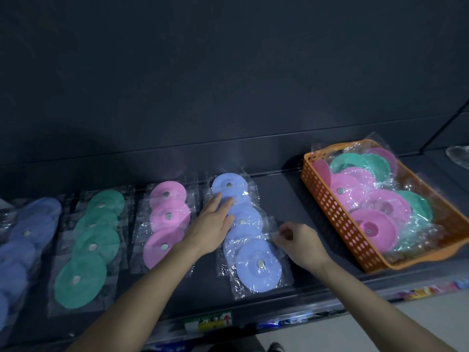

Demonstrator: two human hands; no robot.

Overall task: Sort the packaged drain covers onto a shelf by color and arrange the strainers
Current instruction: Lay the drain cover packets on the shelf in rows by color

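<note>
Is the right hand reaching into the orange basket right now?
No, the right hand pinches a clear wrapper edge among the blue drain covers on the shelf, apart from the orange basket.

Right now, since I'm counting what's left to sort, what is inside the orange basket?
The orange basket holds packaged pink drain covers and green drain covers, piled and overlapping. Whatever lies beneath them, and the exact count, is hidden.
</note>
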